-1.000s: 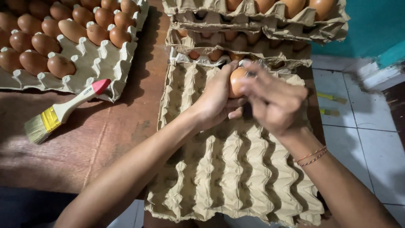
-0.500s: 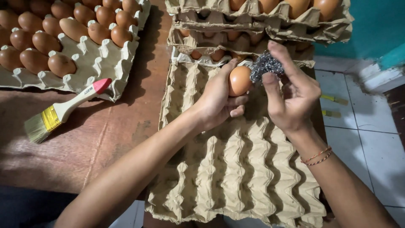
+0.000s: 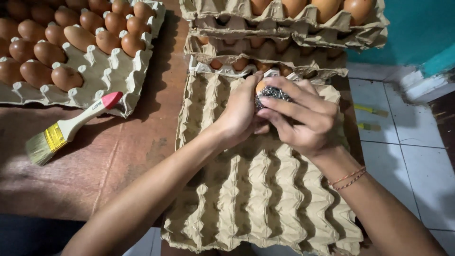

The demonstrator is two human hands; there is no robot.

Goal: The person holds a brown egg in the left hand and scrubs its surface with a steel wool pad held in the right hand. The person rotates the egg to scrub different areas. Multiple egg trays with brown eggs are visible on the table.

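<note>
At frame centre the left hand holds a brown egg in a closed grip, while the right hand presses a steel-wool pad onto it. Below lies an unfilled egg tray; cleaning looks midway, with a part-filled tray upper left and stacked trays above.

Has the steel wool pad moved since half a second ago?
Yes. The right hand has brought the steel wool pad down and left onto the egg, judged against the empty egg tray beneath.
</note>
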